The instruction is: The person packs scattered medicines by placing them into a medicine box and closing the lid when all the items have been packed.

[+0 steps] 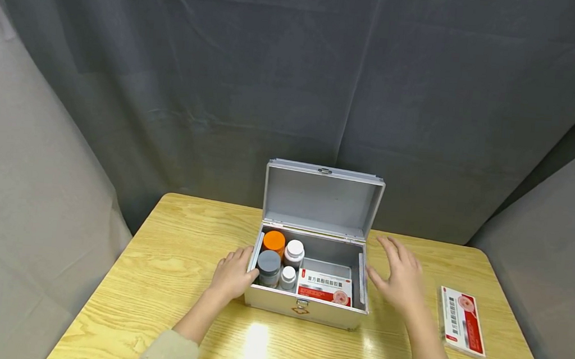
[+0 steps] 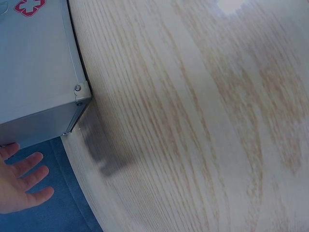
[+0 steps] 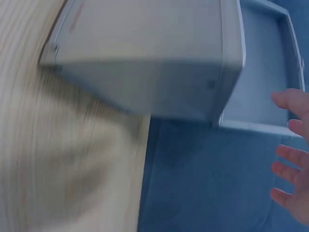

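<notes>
A silver metal case (image 1: 307,311) with a red emblem on its front stands with its lid (image 1: 322,200) raised. My left hand (image 1: 231,274) is at its left side, the thumb by the front left rim and the fingers loosely extended outside. To the right of the case, my right hand (image 1: 404,276) is held apart from it, fingers spread and holding nothing. Inside, at the left, are an orange-capped bottle (image 1: 274,241), a grey-capped bottle (image 1: 268,268), a white bottle (image 1: 294,252) and a smaller white bottle (image 1: 287,278). A red-and-white medicine box (image 1: 325,287) stands at the front right.
A second red-and-white medicine box (image 1: 463,322) lies on the wooden table (image 1: 186,239) at the right, beyond my right forearm. Dark cloth (image 1: 224,84) hangs behind the table, and pale cloth panels (image 1: 28,193) flank it on both sides.
</notes>
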Demonstrator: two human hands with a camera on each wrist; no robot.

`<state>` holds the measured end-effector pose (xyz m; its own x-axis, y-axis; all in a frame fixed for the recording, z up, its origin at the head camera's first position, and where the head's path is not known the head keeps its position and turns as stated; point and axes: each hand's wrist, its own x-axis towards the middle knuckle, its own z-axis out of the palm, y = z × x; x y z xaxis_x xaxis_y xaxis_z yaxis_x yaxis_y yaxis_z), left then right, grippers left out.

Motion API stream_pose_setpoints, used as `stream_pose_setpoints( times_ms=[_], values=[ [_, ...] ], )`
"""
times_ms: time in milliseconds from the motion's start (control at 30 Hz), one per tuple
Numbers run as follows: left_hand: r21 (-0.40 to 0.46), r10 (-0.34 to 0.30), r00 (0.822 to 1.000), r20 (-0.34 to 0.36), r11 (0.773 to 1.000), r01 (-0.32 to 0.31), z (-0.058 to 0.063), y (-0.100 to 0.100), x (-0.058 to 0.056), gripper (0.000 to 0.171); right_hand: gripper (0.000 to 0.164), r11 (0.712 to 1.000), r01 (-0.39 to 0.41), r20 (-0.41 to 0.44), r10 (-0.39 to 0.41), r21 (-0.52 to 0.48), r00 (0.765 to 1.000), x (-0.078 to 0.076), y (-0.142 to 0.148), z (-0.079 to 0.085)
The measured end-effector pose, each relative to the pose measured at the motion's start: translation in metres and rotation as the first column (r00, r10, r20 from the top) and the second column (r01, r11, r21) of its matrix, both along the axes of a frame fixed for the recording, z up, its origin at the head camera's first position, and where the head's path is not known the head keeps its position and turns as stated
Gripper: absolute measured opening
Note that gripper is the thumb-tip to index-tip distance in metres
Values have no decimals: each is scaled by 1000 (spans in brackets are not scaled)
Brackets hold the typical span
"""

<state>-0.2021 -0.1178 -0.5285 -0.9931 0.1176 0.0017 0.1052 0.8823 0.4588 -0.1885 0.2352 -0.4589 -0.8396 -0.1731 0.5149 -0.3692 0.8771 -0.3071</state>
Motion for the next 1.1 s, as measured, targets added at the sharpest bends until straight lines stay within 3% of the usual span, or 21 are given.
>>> stream_pose_setpoints(
  times_ms=[300, 467, 633, 833, 1100],
  values=[
    [5, 2, 1000, 6, 1000, -2, -2, 0, 0, 62, 65, 982, 186, 56, -183, -37, 981, 17, 47, -8],
    [4, 0, 1000, 4, 1000, 0, 0, 0, 1, 61, 69, 962, 270, 146, -263, -33, 954, 25, 73, -21],
    [4, -1, 1000, 6, 1000, 1, 0, 1, 1, 61, 72, 939, 344, 236, -332, -9, 913, 34, 95, -33],
    [13, -2, 1000, 7, 1000, 2, 1, 1, 1, 61, 76, 892, 450, 307, -438, 35, 845, 39, 118, -49],
    [0, 3, 1000, -8, 1000, -3, 0, 1, 0, 61, 80, 830, 557, 396, -519, 22, 758, 48, 137, -65]
  ],
)
